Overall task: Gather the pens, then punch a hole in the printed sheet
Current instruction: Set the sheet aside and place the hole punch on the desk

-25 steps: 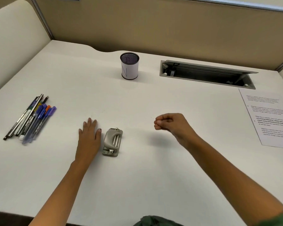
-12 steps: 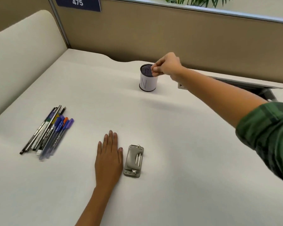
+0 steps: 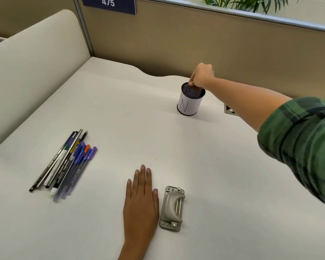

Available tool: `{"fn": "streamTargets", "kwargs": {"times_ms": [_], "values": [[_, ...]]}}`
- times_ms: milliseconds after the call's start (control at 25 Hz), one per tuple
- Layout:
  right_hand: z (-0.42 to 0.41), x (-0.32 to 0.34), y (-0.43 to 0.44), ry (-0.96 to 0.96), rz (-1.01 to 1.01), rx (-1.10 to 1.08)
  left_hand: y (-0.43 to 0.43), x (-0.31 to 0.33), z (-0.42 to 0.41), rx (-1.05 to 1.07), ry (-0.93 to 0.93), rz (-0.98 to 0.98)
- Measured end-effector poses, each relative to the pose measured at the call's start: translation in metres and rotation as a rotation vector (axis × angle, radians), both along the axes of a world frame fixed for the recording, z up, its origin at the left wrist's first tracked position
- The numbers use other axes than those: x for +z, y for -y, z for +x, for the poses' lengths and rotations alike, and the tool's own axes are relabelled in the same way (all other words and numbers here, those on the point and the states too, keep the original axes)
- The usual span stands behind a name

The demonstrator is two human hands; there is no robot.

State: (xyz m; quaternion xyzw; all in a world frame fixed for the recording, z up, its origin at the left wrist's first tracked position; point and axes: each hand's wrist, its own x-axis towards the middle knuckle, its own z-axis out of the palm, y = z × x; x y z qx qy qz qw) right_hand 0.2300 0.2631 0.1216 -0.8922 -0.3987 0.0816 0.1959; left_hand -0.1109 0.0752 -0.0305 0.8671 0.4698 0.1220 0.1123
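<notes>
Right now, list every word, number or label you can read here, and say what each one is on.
"475": white digits on the dark blue sign atop the partition.
"N": a large letter on the white wrap of the mesh pen cup.
The pens bear lettering along one dark barrel, too blurred to read surely.
The hole punch shows no text.

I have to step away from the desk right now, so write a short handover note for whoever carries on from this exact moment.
Right hand: grip closed on the far rim of the mesh pen cup, which stands upright at the back of the desk.
Left hand: flat on the desk, empty, beside the hole punch.
Pens: loose bundle lying at the left, none in the cup.
Printed sheet: not in view.
Done: nothing yet.
Left: pens into the cup, then punch the sheet.
</notes>
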Motion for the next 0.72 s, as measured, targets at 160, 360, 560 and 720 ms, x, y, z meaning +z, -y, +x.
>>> {"fn": "streamTargets", "kwargs": {"times_ms": [160,360,560,720], "values": [[0.003,-0.001,0.002,0.057,0.058,0.04,0.001,0.003,0.0,0.003,0.003,-0.007],[-0.002,0.011,0.026,0.094,0.25,0.093,0.001,0.003,0.0,-0.004,0.001,0.002],[-0.015,0.021,0.086,0.139,0.428,0.129,0.003,0.002,-0.001,-0.002,0.016,0.017],[-0.039,0.004,0.165,0.311,0.504,0.19,0.003,0.003,-0.001,-0.009,0.009,0.047]]}}
